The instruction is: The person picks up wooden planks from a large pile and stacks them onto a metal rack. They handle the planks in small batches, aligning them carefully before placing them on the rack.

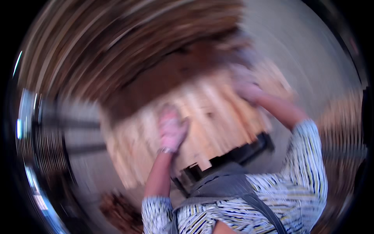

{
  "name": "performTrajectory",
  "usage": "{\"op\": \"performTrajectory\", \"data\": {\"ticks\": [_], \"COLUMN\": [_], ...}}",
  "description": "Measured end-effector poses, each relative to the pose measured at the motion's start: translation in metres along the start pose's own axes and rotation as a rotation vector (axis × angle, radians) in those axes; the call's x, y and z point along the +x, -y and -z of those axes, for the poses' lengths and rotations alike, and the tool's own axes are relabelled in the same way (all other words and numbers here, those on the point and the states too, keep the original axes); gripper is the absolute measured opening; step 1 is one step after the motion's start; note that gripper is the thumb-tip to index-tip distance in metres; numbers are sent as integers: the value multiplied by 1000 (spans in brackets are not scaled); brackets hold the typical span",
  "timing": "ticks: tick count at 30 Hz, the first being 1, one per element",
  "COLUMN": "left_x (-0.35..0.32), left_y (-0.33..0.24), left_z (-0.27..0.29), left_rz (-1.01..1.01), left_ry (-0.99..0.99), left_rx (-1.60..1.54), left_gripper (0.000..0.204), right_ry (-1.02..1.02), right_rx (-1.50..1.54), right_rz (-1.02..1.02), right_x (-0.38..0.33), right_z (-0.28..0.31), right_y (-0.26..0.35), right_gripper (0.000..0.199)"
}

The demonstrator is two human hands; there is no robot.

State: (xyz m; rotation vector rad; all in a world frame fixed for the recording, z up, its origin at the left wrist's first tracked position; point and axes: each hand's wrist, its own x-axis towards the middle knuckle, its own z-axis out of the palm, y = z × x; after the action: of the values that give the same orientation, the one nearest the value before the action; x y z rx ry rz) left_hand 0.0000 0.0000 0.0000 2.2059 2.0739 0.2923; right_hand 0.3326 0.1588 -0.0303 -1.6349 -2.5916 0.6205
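Observation:
A layer of pale wooden boards [204, 117] lies side by side in front of me, tilted in the view. My left hand [172, 130], in a pinkish glove, rests flat on top of the boards, fingers forward and thumb out to the right, holding nothing. At the boards' far right end is my right hand [246, 84], gloved too. Motion smears its fingers, so I cannot make out whether it grips a board. One short board end [203, 163] sticks out toward me past the others.
Under the boards' near edge shows a black support [249, 150]. A big stack of brown boards [128, 43] rises beyond, at the upper left. More stacked wood [343, 117] stands at the right. A reddish-brown heap [120, 210] lies on the floor at the lower left.

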Motion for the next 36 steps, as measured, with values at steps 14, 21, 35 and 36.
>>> {"op": "performTrajectory", "data": {"ticks": [14,21,35,36], "left_x": [-288,-583,-865,-883], "left_y": [-201,-239,-274,-267], "left_z": [-70,-204,-384,-416], "left_rz": [179,1122,2264,2282], "left_ry": [-153,-625,-1339,-1385], "left_rx": [-881,-1588,-1418,-1319], "left_gripper": [57,34,84,88], "right_ry": [-393,395,1701,1750], "right_rx": [-246,244,-81,-135], "right_rz": [541,1189,3,18], "right_x": [-22,-317,-514,-523], "right_z": [-37,-132,-518,-567], "right_y": [9,255,318,326], "right_gripper": [51,35,53,52]}}
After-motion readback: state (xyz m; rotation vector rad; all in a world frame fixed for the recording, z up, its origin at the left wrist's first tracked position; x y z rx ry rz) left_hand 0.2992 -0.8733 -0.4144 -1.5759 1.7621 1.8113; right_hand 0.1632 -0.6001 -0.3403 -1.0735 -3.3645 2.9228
